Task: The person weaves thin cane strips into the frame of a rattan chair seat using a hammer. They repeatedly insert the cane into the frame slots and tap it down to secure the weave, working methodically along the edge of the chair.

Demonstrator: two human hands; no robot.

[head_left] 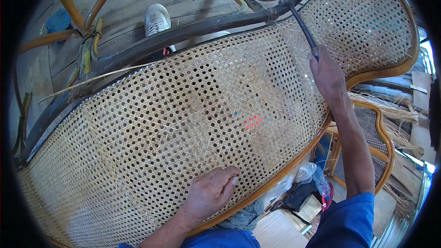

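A long panel of woven cane webbing (151, 128) stretches across the view, part of a curved rattan seat with a dark pole (202, 25) along its far edge. My right hand (328, 76) is closed around one end of a dark rod-like tool (301, 23). The tool's far end meets a bound joint on the dark pole; its exact kind is unclear. My left hand (209, 195) rests on the webbing near its close edge, fingers curled and thumb pressed to the forefinger. Whatever it may hold is hidden.
A loose cane strip (96, 79) sticks out past the far edge. Bent rattan legs (87, 30) and a white shoe (157, 19) show beyond it. At right are another rattan chair (388, 142), bundles of cane strands (386, 108) and a plastic bottle (321, 181).
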